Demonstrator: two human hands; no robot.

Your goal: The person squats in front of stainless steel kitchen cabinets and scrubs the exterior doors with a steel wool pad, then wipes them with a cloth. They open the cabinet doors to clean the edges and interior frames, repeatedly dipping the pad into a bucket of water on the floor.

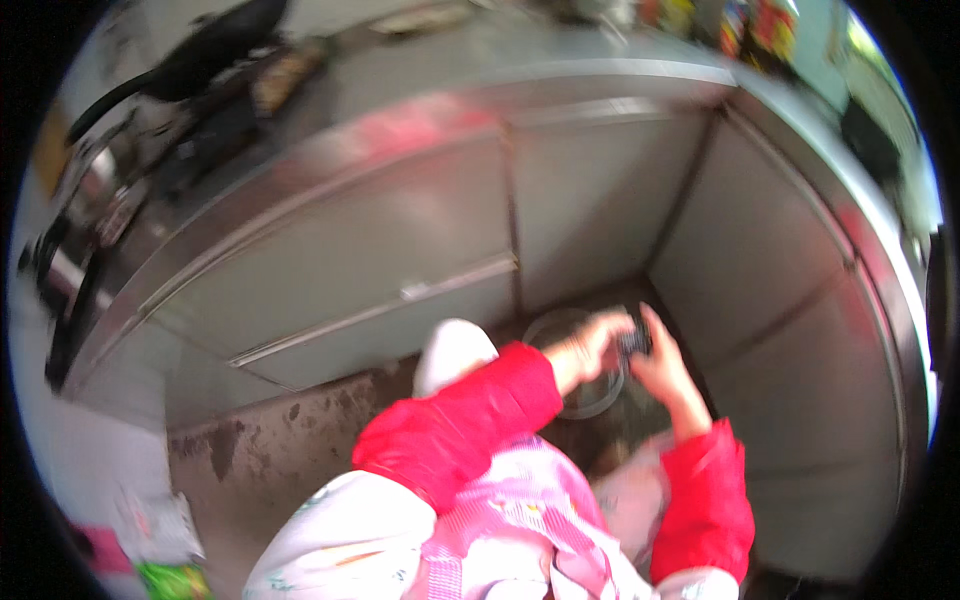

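Motion blurs the head view. My left hand point(589, 349) and my right hand point(666, 366) meet around a small dark object point(634, 341) that looks ridged; its exact kind cannot be told. The fingers of my left hand touch its left side, while my right hand grips it between thumb and fingers from the right. Below both hands stands a round, clear container point(592, 409) on the floor, its pale rim partly hidden by the hands. What it holds is too blurred to tell. Red sleeve covers point(465, 420) are over both forearms.
Grey cabinet doors point(360, 247) stand ahead, with another cabinet side point(787, 315) close on the right. Above runs a metal countertop point(420, 67) with a black wok point(217, 52) at the left. Plastic packages point(161, 525) lie at lower left on the stained floor point(277, 450).
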